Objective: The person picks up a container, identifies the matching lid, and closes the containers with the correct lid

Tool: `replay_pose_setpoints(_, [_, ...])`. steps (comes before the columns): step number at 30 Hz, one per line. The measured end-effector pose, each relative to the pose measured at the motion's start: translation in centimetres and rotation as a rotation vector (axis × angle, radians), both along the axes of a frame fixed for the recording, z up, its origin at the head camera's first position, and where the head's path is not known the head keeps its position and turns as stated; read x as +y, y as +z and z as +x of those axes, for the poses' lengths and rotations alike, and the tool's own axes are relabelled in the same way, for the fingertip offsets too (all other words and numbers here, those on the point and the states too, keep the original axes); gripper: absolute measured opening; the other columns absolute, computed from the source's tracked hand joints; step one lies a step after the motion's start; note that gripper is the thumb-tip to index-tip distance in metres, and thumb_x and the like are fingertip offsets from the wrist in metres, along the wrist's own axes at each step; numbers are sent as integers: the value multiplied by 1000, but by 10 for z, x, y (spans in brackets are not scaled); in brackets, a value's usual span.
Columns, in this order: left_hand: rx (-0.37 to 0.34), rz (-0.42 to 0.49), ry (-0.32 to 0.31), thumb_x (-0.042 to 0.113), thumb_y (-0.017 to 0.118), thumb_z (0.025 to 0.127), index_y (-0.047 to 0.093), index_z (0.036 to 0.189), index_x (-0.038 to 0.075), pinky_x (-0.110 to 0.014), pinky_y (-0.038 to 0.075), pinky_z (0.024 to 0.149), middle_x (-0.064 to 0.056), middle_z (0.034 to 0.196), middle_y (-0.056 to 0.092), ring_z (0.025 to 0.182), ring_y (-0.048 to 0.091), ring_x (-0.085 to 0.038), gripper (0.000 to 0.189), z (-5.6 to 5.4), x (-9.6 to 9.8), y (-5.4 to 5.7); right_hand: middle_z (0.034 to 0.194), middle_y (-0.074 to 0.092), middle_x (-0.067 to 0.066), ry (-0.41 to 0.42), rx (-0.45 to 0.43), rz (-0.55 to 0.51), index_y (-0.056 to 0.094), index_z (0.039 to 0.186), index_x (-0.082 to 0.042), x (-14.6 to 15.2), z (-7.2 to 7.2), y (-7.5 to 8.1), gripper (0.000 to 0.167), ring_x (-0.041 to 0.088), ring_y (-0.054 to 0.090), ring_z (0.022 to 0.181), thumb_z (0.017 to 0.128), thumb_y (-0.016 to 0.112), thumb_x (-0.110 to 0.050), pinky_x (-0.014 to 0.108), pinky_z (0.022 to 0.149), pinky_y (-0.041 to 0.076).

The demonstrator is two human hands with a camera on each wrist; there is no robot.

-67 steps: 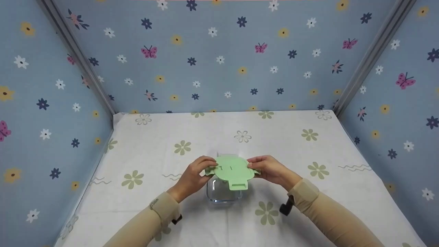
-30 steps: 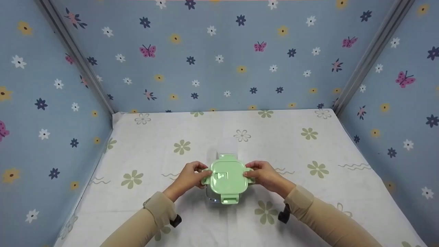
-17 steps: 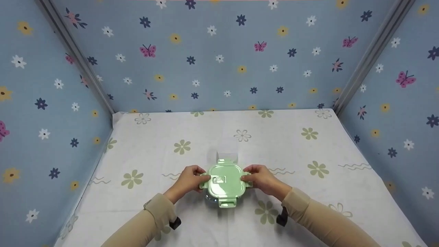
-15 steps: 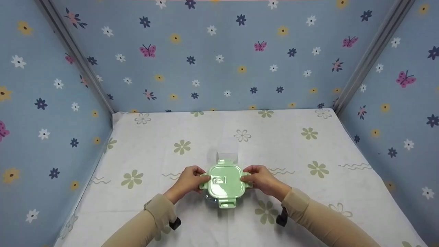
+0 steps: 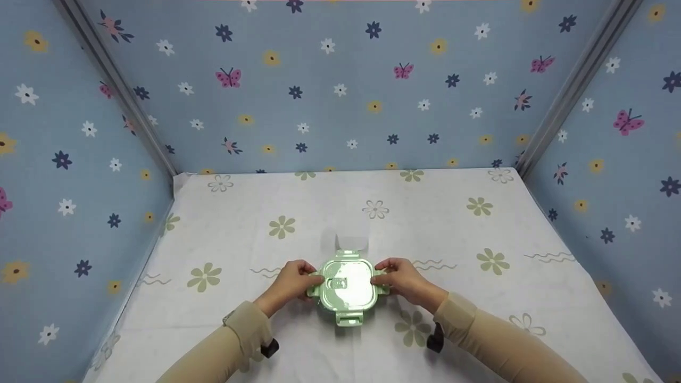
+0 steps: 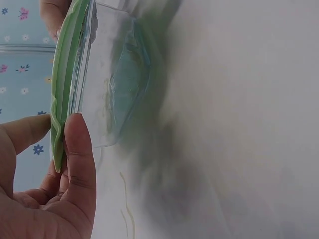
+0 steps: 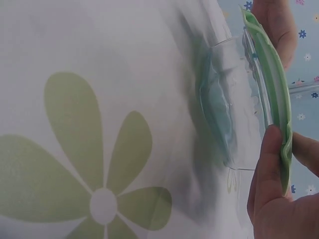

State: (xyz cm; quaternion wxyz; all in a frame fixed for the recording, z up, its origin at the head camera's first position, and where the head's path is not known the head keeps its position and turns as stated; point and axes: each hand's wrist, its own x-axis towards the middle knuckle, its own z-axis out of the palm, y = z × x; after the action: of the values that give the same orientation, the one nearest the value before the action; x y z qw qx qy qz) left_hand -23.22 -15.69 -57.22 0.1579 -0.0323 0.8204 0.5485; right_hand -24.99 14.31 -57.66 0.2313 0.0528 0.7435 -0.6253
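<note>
A light green snap-lock lid (image 5: 348,287) with a flap on each side lies level over a clear glass food container (image 6: 107,74). In the head view the lid covers nearly all of the glass. My left hand (image 5: 290,282) pinches the lid's left flap, thumb on top and fingers beneath. On the opposite side my right hand (image 5: 409,279) grips the right flap the same way. Both wrist views show the lid (image 7: 274,79) right at the container's rim, with the flaps sticking outward. The glass base (image 7: 232,107) rests on the cloth.
A white cloth (image 5: 239,213) with green flowers covers the table. Blue flowered walls (image 5: 340,69) enclose the back and both sides, with grey metal posts (image 5: 122,90) at the corners. A pale patch (image 5: 351,242) shows just behind the container.
The lid was tilted and turned askew above the glass container. It has come down level over it and shifted slightly toward me, both hands still pinching its side flaps.
</note>
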Motion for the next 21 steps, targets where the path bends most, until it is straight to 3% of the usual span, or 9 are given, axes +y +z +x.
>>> replay_pose_setpoints(6, [-1,-23,-17,19,79,94,68,107,0,-26,59,54,-5,88,63,69,63,-15,25,-2,-3,-4,96,64,3,23,5,0,69,122,4,0,-1,-1,39,13,62,84,89,86,-6,26,70,60])
replay_pose_setpoints(15, [14,-30,-19,21,77,93,67,107,1,-26,57,52,-5,89,61,70,62,-16,26,-1,-3,-6,96,63,4,29,32,28,70,122,4,0,1,-5,37,13,62,82,90,85,-7,25,67,60])
replay_pose_setpoints(21, [45,-75,20,27,66,102,64,115,1,-30,57,52,-7,91,62,69,61,-17,29,3,8,-6,106,66,9,67,39,35,64,133,3,-4,3,-6,52,17,67,87,89,86,-14,31,73,64])
